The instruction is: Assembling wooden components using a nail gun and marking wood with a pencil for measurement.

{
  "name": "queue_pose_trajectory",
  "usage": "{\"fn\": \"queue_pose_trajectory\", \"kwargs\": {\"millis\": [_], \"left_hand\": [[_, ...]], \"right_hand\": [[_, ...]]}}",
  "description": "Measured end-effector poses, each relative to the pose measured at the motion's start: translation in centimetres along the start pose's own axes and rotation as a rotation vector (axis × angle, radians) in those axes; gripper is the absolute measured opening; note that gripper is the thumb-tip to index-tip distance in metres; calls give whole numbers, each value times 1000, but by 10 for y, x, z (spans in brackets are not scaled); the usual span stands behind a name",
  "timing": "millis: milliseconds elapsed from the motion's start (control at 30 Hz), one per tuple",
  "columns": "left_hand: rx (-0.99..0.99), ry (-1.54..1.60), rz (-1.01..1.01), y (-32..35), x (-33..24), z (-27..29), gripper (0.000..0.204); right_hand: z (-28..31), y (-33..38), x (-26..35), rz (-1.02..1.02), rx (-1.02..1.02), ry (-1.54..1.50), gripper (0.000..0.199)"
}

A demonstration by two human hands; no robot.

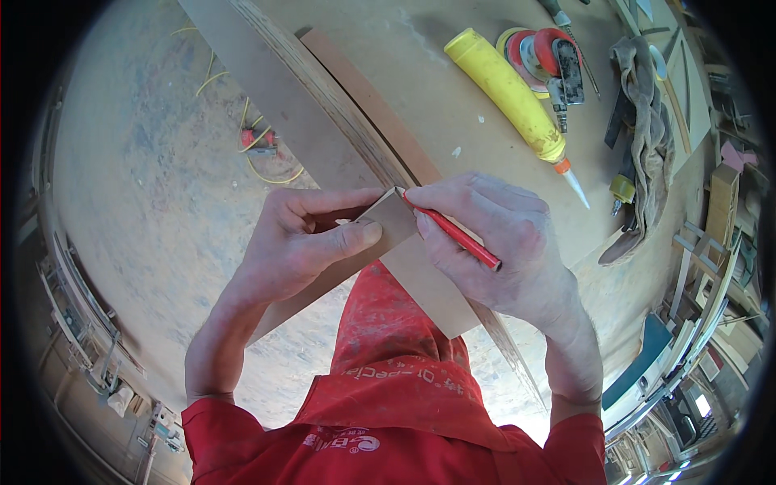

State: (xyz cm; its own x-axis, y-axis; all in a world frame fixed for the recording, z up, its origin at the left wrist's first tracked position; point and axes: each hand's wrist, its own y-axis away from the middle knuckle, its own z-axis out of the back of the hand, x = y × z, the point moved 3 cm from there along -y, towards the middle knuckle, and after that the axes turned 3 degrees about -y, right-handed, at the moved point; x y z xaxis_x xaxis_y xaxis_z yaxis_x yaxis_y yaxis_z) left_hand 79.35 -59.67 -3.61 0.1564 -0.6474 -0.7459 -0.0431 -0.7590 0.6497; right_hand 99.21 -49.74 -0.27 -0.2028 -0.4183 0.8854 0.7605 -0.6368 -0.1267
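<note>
Pencil [457, 236] between right-hand fingers [453, 198]

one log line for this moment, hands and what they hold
left hand: holds small board piece | right hand: red pencil, tip at piece's corner | nearby: yellow tube

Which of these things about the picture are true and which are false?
1. The right hand holds a thin red pencil. True.
2. The left hand holds a hammer. False: its fingers grip a small flat brown board piece.
3. The long yellow plastic tube with an orange nozzle lies on the pale wooden workbench. True.
4. The pencil tip points at the yellow tube. False: it touches the top corner of the board piece.
5. The person's sleeves are blue. False: they are red.
</note>
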Motion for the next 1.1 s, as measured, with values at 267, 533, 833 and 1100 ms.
{"fn": "queue_pose_trajectory", "kwargs": {"millis": [267, 533, 833, 1100], "left_hand": [[-11, 5, -10, 1, 1, -1, 41], [15, -8, 3, 10, 11, -20, 41], [53, 79, 68, 32, 38, -71, 41], [63, 43, 143, 48, 54, -107, 41]], "right_hand": [[-3, 9, -2, 13, -32, -15, 25], [9, 31, 2, -43, 85, -2, 24], [20, 88, 11, -79, 74, -19, 26], [28, 134, 14, -108, 57, -34, 28]]}}
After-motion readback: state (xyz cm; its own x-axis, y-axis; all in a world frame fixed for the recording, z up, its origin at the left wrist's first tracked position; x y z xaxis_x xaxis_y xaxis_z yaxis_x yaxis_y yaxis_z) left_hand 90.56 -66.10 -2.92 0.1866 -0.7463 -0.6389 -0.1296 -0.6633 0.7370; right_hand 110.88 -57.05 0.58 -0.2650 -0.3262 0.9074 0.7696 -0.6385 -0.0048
